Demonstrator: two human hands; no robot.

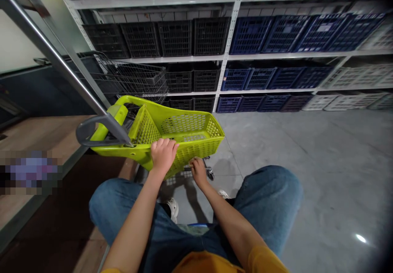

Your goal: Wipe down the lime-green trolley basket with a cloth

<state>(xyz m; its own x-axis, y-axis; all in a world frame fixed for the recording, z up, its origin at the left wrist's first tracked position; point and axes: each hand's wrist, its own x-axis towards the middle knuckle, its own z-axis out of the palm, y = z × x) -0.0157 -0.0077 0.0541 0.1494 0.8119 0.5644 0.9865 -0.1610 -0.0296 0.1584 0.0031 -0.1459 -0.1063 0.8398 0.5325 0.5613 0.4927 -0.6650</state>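
Note:
A lime-green plastic shopping cart (190, 144) with perforated sides stands in front of my knees, side-on to me. My left hand (164, 152) grips its near top rim, the fingers curled over the edge. Lower down, my right hand (198, 170) is closed near the bottom of the cart's near side. A bit of something small and pale, perhaps a cloth, shows at its fingertips, most of it hidden by the fingers. The basket's visible inside holds nothing. Below my right hand are part of the metal undercarriage and a caster wheel (210, 174).
Close on the left, a metal pole with a grey loop (92, 129) slants across the cart's handle. A black wire cart (132, 76) stands behind. White shelves (227, 56) carry black, blue and white crates. A brown platform (61, 129) lies at the left; grey floor (322, 154) extends right.

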